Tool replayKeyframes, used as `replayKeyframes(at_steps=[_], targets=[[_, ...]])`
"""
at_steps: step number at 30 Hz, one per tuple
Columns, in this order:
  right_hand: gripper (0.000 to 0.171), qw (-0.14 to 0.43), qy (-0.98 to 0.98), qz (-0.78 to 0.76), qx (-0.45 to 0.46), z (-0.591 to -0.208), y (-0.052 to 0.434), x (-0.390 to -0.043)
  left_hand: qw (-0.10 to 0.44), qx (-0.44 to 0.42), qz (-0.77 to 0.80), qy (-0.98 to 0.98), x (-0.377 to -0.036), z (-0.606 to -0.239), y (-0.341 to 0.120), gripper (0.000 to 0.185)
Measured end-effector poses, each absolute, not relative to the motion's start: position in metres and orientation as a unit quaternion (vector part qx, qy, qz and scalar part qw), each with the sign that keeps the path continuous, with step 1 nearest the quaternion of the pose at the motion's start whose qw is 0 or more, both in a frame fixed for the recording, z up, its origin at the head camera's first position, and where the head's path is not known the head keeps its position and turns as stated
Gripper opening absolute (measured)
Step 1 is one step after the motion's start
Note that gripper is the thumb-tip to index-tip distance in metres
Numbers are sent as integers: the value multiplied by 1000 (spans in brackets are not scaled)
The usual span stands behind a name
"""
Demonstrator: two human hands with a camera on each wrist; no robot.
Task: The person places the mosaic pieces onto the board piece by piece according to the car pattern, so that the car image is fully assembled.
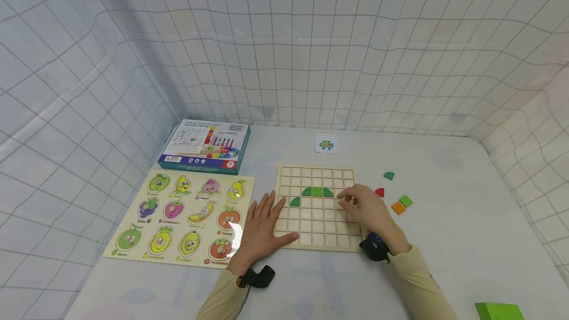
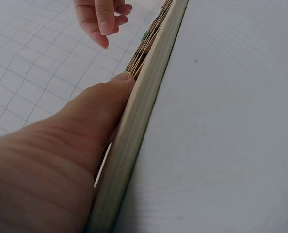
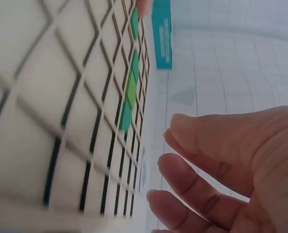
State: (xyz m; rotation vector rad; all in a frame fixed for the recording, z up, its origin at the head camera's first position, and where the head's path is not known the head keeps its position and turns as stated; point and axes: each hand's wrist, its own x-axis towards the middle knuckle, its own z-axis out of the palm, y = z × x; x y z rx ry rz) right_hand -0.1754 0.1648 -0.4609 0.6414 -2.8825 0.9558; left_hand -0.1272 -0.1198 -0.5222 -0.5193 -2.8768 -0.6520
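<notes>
So far only a few green pieces (image 1: pixel 316 192) sit in the wooden grid board (image 1: pixel 316 207), forming an arch near its upper middle with one more quarter piece (image 1: pixel 295 202) just below left; most squares are bare. The left hand (image 1: pixel 265 226) lies flat with straight fingers on the board's left edge, steadying it, while the right hand (image 1: pixel 366 209) hovers over the right side, fingers loosely curled and apparently holding nothing. Loose green, red and orange pieces (image 1: pixel 398 207) wait on the table (image 1: pixel 467 241) to the right, and the small pattern card (image 1: pixel 326 143) lies beyond the board.
</notes>
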Motion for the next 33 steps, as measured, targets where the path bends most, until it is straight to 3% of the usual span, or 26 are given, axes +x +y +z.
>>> replayKeyframes(at_steps=[9,20,33], targets=[[16,-35,-942,297,151,-461,209,-171,57,-167,-218,-960,-126,-520,-119,92],[35,-92,-942,291,140,-465,221,-168,56,-165,-217,-961,-127,-520,-120,93],[24,-99,-945,292,109,-472,224,-171,53,-164,-215,-961,-127,-522,-120,93]])
